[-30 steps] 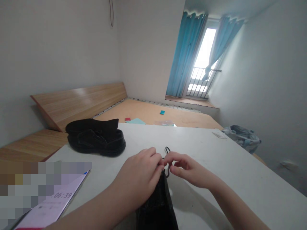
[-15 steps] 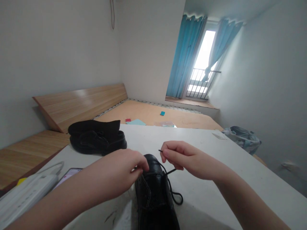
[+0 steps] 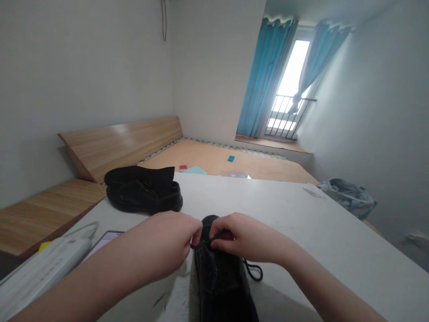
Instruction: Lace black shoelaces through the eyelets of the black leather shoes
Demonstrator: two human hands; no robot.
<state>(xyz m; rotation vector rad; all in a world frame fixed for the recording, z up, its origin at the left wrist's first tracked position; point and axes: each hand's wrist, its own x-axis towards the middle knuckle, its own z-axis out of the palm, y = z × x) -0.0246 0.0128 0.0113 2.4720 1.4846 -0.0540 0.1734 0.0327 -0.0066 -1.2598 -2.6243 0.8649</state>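
Observation:
A black leather shoe stands on the white table in front of me, its toe pointing away. My left hand is closed at the shoe's left side, finger and thumb pinching the black shoelace. From the right, my right hand reaches over the shoe's front and pinches the lace too, close to my left fingertips. A loop of lace hangs down the shoe's right side onto the table. The eyelets are mostly hidden behind my fingers.
Another black shoe with a black insole on top sits at the back left. A white box-shaped object and a phone lie left of my forearm. A lined bin stands beyond the table's right edge.
My right hand has moved left and down with the lace end, from beside the shoe to over it, near my left hand. The view has shifted slightly.

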